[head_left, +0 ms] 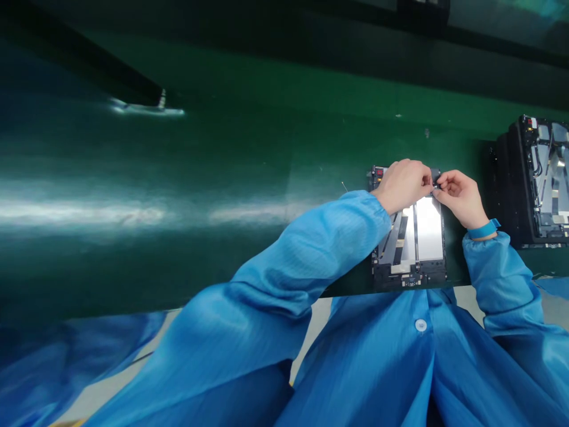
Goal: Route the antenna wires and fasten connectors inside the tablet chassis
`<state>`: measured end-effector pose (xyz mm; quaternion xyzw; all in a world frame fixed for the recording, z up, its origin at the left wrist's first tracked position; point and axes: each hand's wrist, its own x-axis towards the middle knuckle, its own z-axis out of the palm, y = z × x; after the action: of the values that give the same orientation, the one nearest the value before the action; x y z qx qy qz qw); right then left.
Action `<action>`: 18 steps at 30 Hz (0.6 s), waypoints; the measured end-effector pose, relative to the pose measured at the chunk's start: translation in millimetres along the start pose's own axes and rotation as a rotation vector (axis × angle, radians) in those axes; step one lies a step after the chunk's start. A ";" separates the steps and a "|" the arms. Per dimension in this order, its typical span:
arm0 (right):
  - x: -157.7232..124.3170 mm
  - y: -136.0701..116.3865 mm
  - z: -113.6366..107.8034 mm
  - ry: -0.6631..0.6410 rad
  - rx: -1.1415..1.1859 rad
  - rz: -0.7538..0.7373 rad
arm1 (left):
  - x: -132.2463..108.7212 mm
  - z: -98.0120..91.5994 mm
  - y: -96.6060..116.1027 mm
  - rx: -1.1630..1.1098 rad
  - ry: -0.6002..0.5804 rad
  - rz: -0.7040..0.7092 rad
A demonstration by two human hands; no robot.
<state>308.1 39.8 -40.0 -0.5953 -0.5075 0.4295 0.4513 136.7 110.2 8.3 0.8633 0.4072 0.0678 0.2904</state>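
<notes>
Along the bottom of the frame spreads the person's blue coat (377, 362), with a white button (420, 325) right of centre; more blue cloth (80, 356) lies at lower left.

Above the coat, right of centre, the flat electronic device (409, 237) rests on the green table (267, 148) close to its near edge. The device has a dark frame, a bright silvery plate and slim dark strips.

Both hands meet at its top right corner. The left hand (406, 181) reaches across the device's upper part, fingers bent and drawn together; the right hand (462, 196), above a blue wristband (484, 229), curls in from the right with thumb and forefinger close together. Whether either one grips a small part there, I cannot tell.

At the right edge stands a dark, taller stack (511, 184) with a similar device (551, 178) on top, well apart from the first. Farther off, a blurred pale bar (146, 110) shows at upper left, and a dark ledge (311, 35) runs along the top.
</notes>
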 end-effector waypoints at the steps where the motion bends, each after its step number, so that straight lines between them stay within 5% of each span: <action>1: 0.0 -1.0 -0.3 -0.004 0.013 0.007 | 0.0 -0.1 0.0 0.000 -0.003 0.000; 18: -0.3 -4.3 -2.5 -0.037 0.019 0.024 | -1.2 -1.2 -2.8 -0.009 -0.008 0.018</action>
<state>309.6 39.6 -35.2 -0.5888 -0.5045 0.4506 0.4424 133.6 111.3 7.9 0.8658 0.3980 0.0687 0.2955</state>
